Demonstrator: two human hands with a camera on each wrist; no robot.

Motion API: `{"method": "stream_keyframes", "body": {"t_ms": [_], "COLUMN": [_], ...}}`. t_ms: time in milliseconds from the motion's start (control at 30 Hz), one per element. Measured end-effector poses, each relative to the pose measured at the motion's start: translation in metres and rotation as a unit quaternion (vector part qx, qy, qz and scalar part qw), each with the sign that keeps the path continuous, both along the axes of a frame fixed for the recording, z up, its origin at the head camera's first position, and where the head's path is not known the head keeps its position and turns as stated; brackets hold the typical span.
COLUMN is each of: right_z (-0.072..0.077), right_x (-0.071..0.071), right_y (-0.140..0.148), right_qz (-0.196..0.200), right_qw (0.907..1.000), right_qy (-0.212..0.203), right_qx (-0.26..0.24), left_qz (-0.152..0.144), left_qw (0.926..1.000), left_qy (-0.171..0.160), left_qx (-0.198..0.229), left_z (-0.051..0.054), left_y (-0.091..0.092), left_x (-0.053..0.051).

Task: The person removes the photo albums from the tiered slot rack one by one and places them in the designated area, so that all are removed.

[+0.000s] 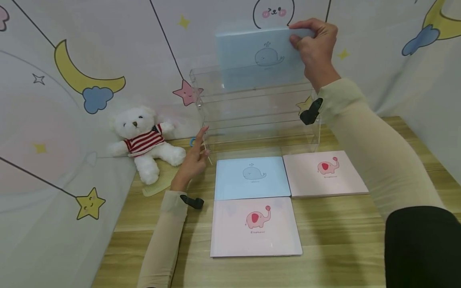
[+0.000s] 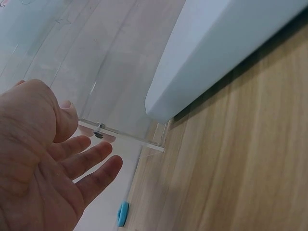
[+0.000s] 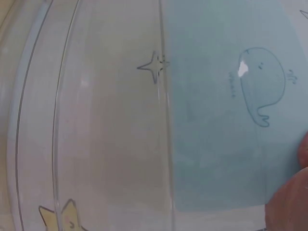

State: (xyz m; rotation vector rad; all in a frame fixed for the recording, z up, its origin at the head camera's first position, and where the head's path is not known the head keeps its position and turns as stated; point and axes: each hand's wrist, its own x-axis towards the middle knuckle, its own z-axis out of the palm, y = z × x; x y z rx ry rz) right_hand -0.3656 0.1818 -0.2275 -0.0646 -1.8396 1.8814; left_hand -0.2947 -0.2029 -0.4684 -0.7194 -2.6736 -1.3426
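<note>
My right hand (image 1: 318,50) pinches the top right corner of a light blue notebook (image 1: 237,56) with a whale drawing. The notebook is upright at the top tier of a clear acrylic rack (image 1: 252,112), its lower part overlapping the rack. In the right wrist view, the same blue notebook (image 3: 216,159) lies against the clear panel, and only bits of the thumb and fingers show. My left hand (image 1: 194,162) is at the rack's lower left side. In the left wrist view, the left hand's fingers (image 2: 96,185) are spread and loosely bent beside the clear side panel (image 2: 130,137).
Before the rack lie another blue whale notebook (image 1: 230,188), a pink elephant notebook (image 1: 324,186) on its right and one (image 1: 230,240) nearer me. A white teddy bear (image 1: 144,136) sits left on a yellowish mat (image 1: 162,182). A small blue object (image 2: 123,214) is behind the left hand.
</note>
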Motion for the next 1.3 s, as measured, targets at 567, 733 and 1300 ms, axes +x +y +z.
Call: {"method": "stream_keyframes", "body": {"t_ms": [567,733,1300], "right_z": [0.011,0.015,0.027], "right_x": [-0.002,0.000,0.004], "right_y": [0.001,0.000,0.001], "right_qz": [0.010,0.009,0.002], "right_qw": [0.9997,0.9997,0.9995], "right_qy": [0.023,0.022,0.032], "right_qx": [0.000,0.001,-0.005], "left_qz": [-0.006,-0.004,-0.006], "left_qw": [0.9999,1.0000,0.9999], "left_qy": [-0.003,0.005,0.012], "left_qx": [0.008,-0.002,-0.002], "left_z": [0.000,0.000,0.002], "left_y": [0.000,0.000,0.001], "left_x": [0.000,0.000,-0.001]}}
